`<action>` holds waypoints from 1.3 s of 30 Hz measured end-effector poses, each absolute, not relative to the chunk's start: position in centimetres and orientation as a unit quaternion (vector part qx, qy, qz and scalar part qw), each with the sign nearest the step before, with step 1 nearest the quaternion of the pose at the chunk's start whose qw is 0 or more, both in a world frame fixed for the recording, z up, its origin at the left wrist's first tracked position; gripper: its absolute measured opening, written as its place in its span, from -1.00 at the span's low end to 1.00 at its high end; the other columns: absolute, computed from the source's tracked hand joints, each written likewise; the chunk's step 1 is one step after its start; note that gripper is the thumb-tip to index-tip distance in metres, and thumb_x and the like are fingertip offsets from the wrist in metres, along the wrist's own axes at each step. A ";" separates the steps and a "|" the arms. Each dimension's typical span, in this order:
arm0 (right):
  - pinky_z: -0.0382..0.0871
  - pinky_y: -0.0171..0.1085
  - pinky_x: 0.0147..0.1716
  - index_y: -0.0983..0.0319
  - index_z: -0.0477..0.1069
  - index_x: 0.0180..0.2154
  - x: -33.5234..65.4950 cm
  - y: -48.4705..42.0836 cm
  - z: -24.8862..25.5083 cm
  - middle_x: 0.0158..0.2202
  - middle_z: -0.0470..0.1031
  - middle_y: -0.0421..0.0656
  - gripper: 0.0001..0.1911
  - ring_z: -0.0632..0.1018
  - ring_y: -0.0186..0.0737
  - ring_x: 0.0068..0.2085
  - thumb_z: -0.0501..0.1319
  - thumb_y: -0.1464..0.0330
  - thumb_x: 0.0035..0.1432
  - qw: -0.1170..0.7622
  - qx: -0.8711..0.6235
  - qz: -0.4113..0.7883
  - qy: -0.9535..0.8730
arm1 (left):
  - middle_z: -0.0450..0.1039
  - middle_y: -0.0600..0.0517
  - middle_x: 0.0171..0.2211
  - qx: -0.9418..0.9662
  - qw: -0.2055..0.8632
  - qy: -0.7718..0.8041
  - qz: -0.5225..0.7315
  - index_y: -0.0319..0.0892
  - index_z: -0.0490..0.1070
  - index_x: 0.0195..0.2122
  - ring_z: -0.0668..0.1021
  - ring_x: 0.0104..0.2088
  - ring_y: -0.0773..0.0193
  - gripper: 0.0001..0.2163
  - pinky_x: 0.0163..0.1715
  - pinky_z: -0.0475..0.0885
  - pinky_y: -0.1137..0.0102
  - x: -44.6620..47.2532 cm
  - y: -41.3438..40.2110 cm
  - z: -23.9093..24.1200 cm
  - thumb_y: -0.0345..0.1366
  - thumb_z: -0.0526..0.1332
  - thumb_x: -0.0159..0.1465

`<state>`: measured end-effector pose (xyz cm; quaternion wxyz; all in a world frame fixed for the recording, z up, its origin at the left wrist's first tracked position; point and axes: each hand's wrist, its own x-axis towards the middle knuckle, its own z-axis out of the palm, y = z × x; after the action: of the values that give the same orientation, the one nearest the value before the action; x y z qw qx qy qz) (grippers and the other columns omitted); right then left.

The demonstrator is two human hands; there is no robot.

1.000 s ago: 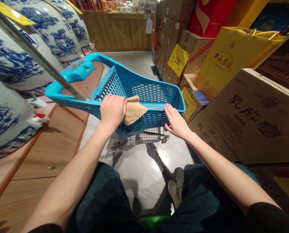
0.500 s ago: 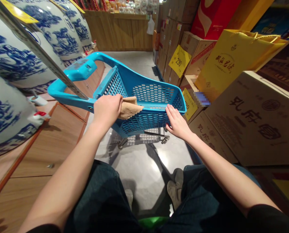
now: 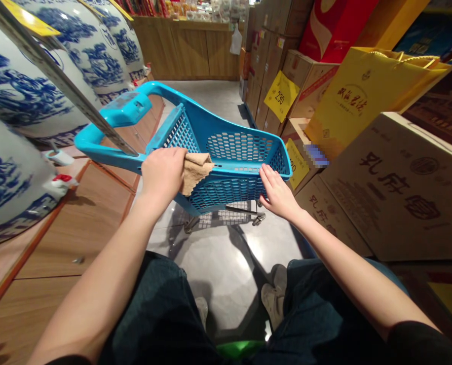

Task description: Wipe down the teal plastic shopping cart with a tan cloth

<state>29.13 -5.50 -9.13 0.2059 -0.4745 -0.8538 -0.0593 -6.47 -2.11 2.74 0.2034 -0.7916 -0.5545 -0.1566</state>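
1. One blue cart (image 3: 195,126) stands on the floor (image 3: 231,276).
2. Left hand (image 3: 162,175), curled tight, grips a tan cloth (image 3: 195,172) at the near rim (image 3: 237,174), towards the left.
3. Right hand (image 3: 277,191), nearly flat, rests on the rim's right end.
4. Wiping seems under way; what is done or left cannot be told.

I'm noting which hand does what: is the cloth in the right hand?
No, the left hand holds the cloth, while the right hand rests on the cart.
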 end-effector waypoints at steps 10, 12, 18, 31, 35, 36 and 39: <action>0.15 0.37 0.58 0.40 -0.30 0.66 29.2 -5.5 -9.1 0.64 0.02 0.26 0.00 0.15 0.31 0.63 0.17 0.41 0.38 0.204 -0.477 -0.060 -0.852 | 0.71 -0.24 0.13 -0.846 0.145 -0.489 -0.157 -0.19 0.63 0.14 0.73 0.11 -0.15 -0.61 0.10 0.62 0.03 -4.3 -2.7 1.5 -0.47 0.13 0.39; 0.14 0.36 0.58 0.40 -0.28 0.65 29.2 -5.5 -9.0 0.64 0.01 0.26 -0.01 0.14 0.30 0.64 0.16 0.41 0.38 0.205 -0.477 -0.054 -0.853 | 0.72 -0.25 0.10 -0.818 0.166 -0.528 -0.159 -0.19 0.64 0.10 0.73 0.08 -0.18 -0.64 0.08 0.63 0.01 -5.2 -2.4 2.0 -0.45 0.13 0.40; 0.12 0.39 0.58 0.45 -0.27 0.65 28.7 -5.5 -9.2 0.64 0.02 0.29 -0.01 0.13 0.32 0.64 0.15 0.40 0.38 0.209 -0.484 -0.054 -0.848 | 0.61 -0.33 0.28 -0.877 0.155 -0.438 -0.126 -0.37 0.55 0.25 0.63 0.29 -0.16 -0.55 0.30 0.53 -0.01 -2.4 -3.4 0.5 -0.51 0.06 0.42; 0.06 0.44 0.58 0.46 -0.22 0.64 26.3 -6.5 -8.5 0.66 -0.07 0.30 -0.06 0.01 0.35 0.67 0.12 0.37 0.40 0.243 -0.511 -0.029 -0.824 | 0.41 -0.46 0.43 -0.913 0.114 -0.371 -0.127 -0.54 0.36 0.43 0.46 0.47 -0.21 -0.47 0.47 0.39 -0.09 1.9 -4.5 -2.4 -0.47 0.02 0.47; 0.06 0.35 0.60 0.43 -0.23 0.65 24.3 -7.2 -8.0 0.66 -0.04 0.24 -0.05 0.01 0.25 0.67 0.12 0.38 0.40 0.257 -0.443 -0.027 -0.859 | 0.35 -0.49 0.46 -0.924 0.104 -0.339 -0.144 -0.63 0.30 0.45 0.39 0.52 -0.19 -0.45 0.52 0.35 -0.04 3.5 -4.6 -3.9 -0.41 0.01 0.52; 0.09 0.31 0.61 0.44 -0.21 0.64 24.0 -7.2 -7.9 0.65 -0.01 0.24 -0.06 0.05 0.22 0.67 0.11 0.37 0.40 0.257 -0.434 -0.023 -0.863 | 0.34 -0.50 0.46 -0.927 0.100 -0.331 -0.144 -0.66 0.29 0.45 0.38 0.53 -0.18 -0.45 0.53 0.35 -0.03 3.5 -4.5 -4.0 -0.41 0.01 0.52; 0.16 0.26 0.59 0.48 -0.13 0.63 24.3 -6.7 -7.7 0.62 0.11 0.26 -0.09 0.17 0.20 0.63 0.11 0.39 0.38 0.246 -0.443 -0.018 -0.862 | 0.32 -0.47 0.48 -0.927 0.095 -0.332 -0.148 -0.64 0.28 0.46 0.37 0.54 -0.15 -0.44 0.53 0.34 -0.03 2.7 -4.4 -3.4 -0.44 0.01 0.50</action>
<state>24.31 -6.72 -7.67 0.2464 -0.4427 -0.8620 -0.0182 2.69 -4.36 -3.41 0.0951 -0.9266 -0.3323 -0.1483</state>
